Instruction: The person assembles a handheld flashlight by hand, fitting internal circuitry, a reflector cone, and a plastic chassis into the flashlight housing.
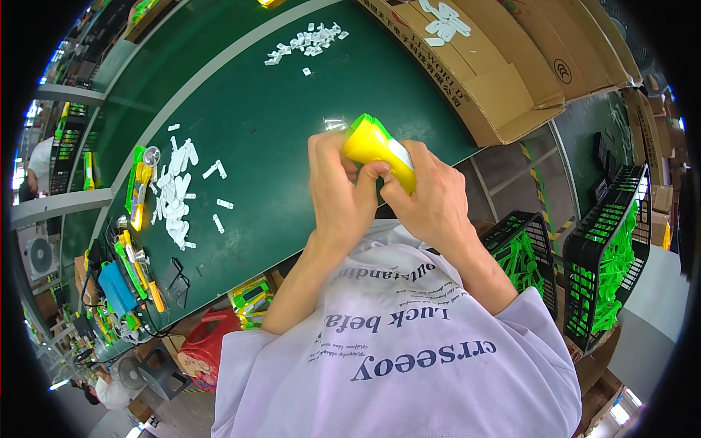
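Both hands are raised over the near edge of the green table, in front of my chest. Between them is a yellow-and-green plastic casing [369,144], tilted, with a white patch on its right side; it looks like a flashlight body. My right hand [432,191] is closed around its lower right part, thumb pressed on the front. My left hand [336,182] is closed against its left side, thumb near the other thumb. A clear, shiny round piece [334,125] shows blurred by the left fingertips; whether they grip it is unclear.
Small white plastic parts [174,193] lie in a heap at left, and more [310,42] lie at the far side. A cardboard box [504,87] stands at right. Black crates [584,285] of green parts are lower right. Flashlights [139,186] line the table's left.
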`<state>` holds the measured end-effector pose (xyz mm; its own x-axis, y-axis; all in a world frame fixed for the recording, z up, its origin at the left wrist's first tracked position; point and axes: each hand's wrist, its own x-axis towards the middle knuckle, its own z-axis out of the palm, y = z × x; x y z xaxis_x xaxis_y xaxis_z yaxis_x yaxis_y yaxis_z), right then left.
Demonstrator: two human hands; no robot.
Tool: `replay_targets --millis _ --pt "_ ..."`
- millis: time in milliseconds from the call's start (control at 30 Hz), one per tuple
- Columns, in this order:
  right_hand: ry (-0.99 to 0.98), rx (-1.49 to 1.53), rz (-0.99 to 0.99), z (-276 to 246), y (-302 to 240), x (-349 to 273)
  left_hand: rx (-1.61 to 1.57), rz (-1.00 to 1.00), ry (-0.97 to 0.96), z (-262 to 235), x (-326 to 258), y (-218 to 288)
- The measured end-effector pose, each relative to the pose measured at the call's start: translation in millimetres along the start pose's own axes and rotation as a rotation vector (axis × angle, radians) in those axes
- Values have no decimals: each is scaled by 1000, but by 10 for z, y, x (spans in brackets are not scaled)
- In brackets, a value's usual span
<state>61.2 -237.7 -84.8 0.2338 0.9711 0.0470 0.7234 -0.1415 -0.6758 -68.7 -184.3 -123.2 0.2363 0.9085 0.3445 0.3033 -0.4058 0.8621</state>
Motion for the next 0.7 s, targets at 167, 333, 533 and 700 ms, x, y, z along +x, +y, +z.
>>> replay_targets --millis 167,333,533,700 --pt "-22 -17 -3 -9 -17 28 -52 -9 33 2 9 4" --pt "17 -51 -52 33 25 4 -34 -14 17 -5 -28 -28" --pt "42 -43 -4 35 10 -13 -71 -25 -12 30 -41 -66" --pt "31 -47 -3 47 20 9 -48 -7 -35 8 -23 -80"
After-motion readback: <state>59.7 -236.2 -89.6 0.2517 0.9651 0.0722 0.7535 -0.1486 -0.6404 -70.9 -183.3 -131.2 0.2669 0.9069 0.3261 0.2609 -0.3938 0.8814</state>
